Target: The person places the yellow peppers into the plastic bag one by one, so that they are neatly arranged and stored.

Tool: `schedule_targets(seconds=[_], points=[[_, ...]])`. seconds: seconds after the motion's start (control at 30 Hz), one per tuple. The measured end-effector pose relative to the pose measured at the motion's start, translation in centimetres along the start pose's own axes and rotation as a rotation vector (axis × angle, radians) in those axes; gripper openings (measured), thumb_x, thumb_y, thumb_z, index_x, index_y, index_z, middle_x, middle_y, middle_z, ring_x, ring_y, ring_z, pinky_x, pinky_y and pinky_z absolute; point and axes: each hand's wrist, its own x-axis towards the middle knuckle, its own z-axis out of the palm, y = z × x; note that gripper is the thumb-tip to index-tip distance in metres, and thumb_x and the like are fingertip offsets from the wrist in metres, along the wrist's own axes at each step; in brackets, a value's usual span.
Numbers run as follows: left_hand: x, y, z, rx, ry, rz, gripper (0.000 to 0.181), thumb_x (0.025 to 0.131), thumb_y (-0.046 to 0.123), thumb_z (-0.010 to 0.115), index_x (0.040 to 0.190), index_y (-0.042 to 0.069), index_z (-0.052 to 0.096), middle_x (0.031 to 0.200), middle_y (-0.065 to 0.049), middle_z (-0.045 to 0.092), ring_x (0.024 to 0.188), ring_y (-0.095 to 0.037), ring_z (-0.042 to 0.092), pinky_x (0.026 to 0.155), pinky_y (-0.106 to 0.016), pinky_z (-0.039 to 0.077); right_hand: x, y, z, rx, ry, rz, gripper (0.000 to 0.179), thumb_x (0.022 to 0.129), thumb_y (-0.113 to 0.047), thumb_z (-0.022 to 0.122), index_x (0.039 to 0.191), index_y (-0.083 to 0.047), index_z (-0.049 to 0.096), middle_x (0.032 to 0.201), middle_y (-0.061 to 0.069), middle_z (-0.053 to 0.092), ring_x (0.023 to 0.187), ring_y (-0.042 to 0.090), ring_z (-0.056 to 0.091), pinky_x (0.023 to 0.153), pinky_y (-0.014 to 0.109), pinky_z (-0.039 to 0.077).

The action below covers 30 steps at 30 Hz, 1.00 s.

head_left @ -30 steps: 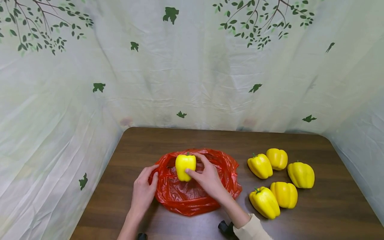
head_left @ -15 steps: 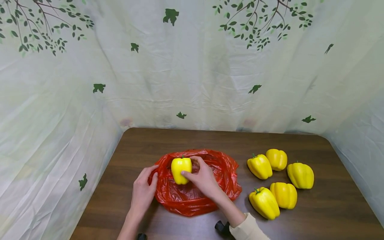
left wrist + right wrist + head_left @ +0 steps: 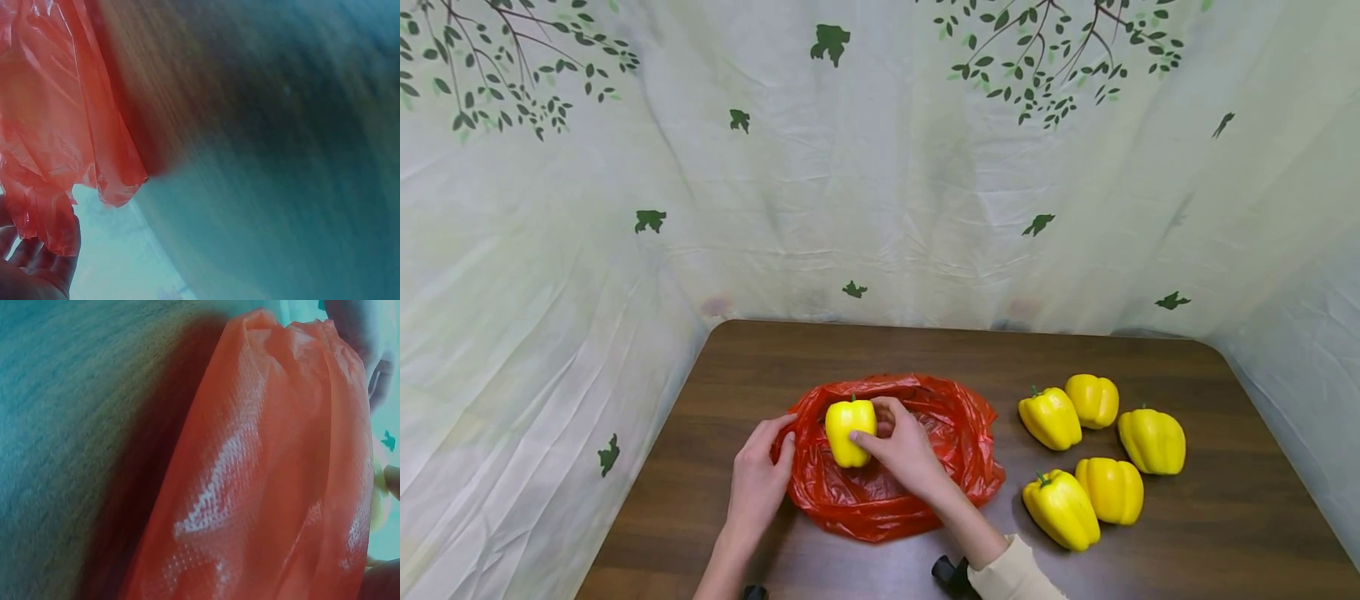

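In the head view a red plastic bag (image 3: 887,518) lies with its mouth spread wide on the table. My left hand (image 3: 758,471) pinches the left edge of its rim between thumb and fingers; the left wrist view shows the fingers (image 3: 62,269) behind the thin red film. Over the bag's mouth, my right hand (image 3: 908,450) holds a yellow bell pepper (image 3: 848,435) upright, thumb on its near side. The pepper's right side is partly covered by the fingers. In the right wrist view the bag (image 3: 275,450) hides most of that pepper.
Several more yellow bell peppers (image 3: 1152,442) sit in a loose group on the brown wooden table (image 3: 955,343), right of the bag. Behind the table hangs a pale curtain (image 3: 895,208) with a leaf pattern.
My right hand has carried the bell pepper a little left and toward me, over the bag's mouth. The left hand has stayed on the rim.
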Motion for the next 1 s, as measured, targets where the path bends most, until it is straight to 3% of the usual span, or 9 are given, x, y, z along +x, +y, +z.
schedule_targets(seconds=[0.43, 1.0], points=[[-0.1, 0.0, 0.0, 0.001, -0.009, -0.009, 0.032, 0.092, 0.002, 0.067, 0.122, 0.012, 0.065, 0.113, -0.001, 0.064, 0.098, -0.017, 0.063, 0.084, -0.038, 0.056, 0.7, 0.8, 0.9, 0.058, -0.016, 0.018, 0.059, 0.088, -0.031, 0.075, 0.134, -0.002, 0.051, 0.127, 0.013, 0.060, 0.107, 0.026, 0.062, 0.085, 0.039, 0.057], [-0.2, 0.0, 0.0, 0.002, -0.010, -0.001, 0.031, 0.092, 0.002, 0.066, 0.122, 0.011, 0.065, 0.113, -0.002, 0.064, 0.098, -0.017, 0.063, 0.085, -0.038, 0.056, 1.7, 1.7, 2.0, 0.097, 0.045, 0.080, 0.063, 0.087, -0.030, 0.075, 0.134, 0.006, 0.051, 0.123, 0.018, 0.061, 0.106, 0.027, 0.064, 0.087, 0.042, 0.056]])
